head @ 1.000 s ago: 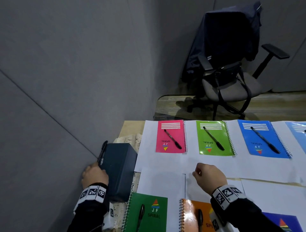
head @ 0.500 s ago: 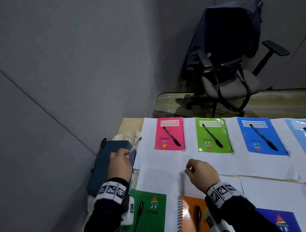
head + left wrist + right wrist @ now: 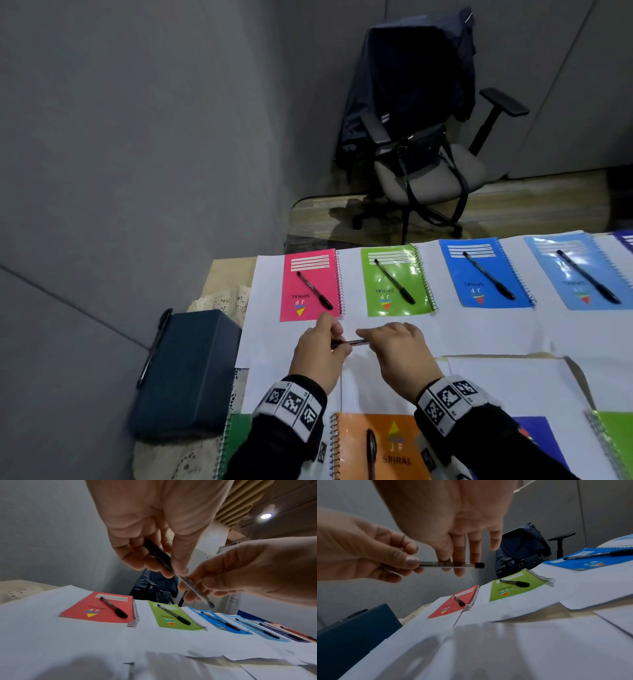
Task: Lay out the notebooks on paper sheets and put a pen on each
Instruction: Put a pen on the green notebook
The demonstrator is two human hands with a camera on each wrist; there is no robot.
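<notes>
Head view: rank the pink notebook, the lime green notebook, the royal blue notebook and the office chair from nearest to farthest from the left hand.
From the left hand:
1. pink notebook, just beyond it, far row's left end.
2. lime green notebook, next to the right.
3. royal blue notebook, further right.
4. office chair, on the floor past the table.

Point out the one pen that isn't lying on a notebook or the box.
The pen held in the air between the left hand and right hand, above the paper sheets. The others lie flat.
</notes>
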